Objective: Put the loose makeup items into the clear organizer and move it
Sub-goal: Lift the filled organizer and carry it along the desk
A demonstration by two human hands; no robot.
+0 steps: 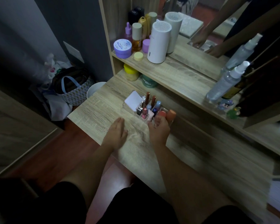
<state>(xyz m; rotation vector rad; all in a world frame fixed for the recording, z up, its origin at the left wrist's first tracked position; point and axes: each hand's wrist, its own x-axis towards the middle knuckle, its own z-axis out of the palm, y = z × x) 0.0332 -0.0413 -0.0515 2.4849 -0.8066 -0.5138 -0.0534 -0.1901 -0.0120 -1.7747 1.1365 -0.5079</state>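
On the wooden dressing table (103,101), near its left end, stands the clear organizer (137,105), its transparent walls hard to trace against the wood grain. It is packed with upright makeup items: a white flat compact (133,100) leaning at the back left, two brown-capped tubes (150,98), and several small lipsticks and bottles whose labels are too small to read. The right hand (158,129) is at the organizer's near right corner, fingers curled around two coral-capped tubes (167,115); the fingers hide the lower parts of the tubes and that corner, so whether the tubes already sit in a compartment cannot be told. The left hand (116,132) lies flat and open on the tabletop, just beside the organizer's near left side, holding nothing. On the shelf above, purple jars (122,48), a white cylinder (158,42) and spray bottles (225,83) stand; the mirror (217,21) reflects both arms dimly. The right edge is blurred and dark.
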